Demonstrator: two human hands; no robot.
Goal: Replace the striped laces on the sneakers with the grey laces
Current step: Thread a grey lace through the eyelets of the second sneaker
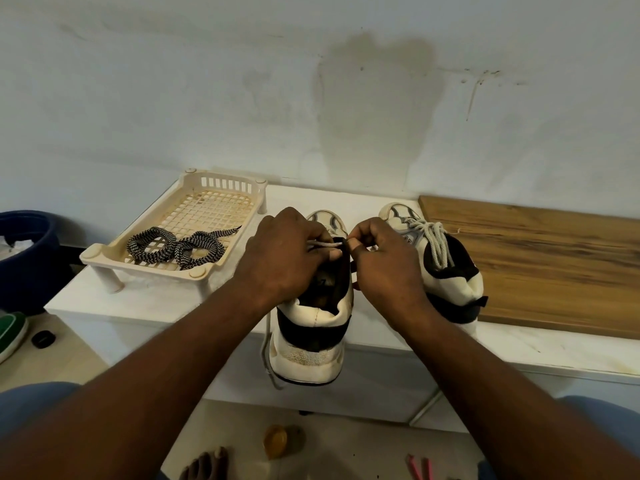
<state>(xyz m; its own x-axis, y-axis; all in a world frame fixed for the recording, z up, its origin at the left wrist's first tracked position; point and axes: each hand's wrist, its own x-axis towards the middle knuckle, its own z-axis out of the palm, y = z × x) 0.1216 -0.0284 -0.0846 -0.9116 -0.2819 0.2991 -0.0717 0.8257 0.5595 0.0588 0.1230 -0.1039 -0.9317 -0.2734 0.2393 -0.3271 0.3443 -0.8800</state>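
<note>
- I'm in the re-lacing step. The striped laces lie coiled in the cream lattice tray at the left end of the bench, well apart from the shoes.
- The right-side sneaker already carries its threaded grey lace, run up to the collar.
- My left hand curls over the tongue of the left-side sneaker, fingers pinching the working grey lace. My right hand pinches the same lace just beside it, near the upper eyelets.
- That sneaker's heel overhangs the bench's front edge, and a loose lace end dangles down its left side.
- I judge the task nearly finished. The next move calls for feeding the tip through the remaining eyelet and then evening both sides. The hands cover the eyelets, so I cannot tell which one is left.
</note>
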